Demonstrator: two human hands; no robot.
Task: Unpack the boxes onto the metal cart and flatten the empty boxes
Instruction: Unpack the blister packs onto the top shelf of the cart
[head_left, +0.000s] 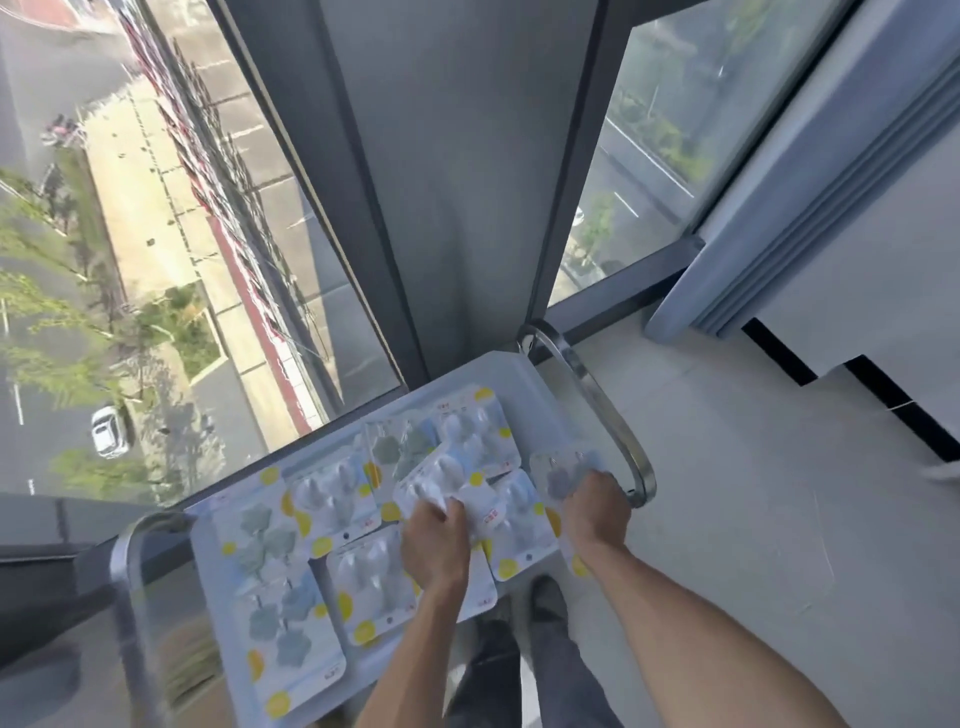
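Presently, blister packs (291, 571) are laid across the metal cart (524, 379), from 8 to 1 o'clock. One pack (447, 483) is pinched by the left hand (434, 543), another (563, 475) gripped by the right hand (597, 512) at 3 o'clock. Unpacking is judged underway; bare tray space is needed next, and no boxes are seen.

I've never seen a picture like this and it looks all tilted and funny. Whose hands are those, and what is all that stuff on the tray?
The picture comes from a camera worn on a person's head, looking down, so you see their own arms. It looks tilted because the head is tilted. Below is a metal cart with shiny rails, beside a big window. On it lie flat packs with bubble fronts and yellow dots; I can't tell what is inside. The left hand holds one white pack over the others. The right hand holds another pack near the rail. No boxes show here.
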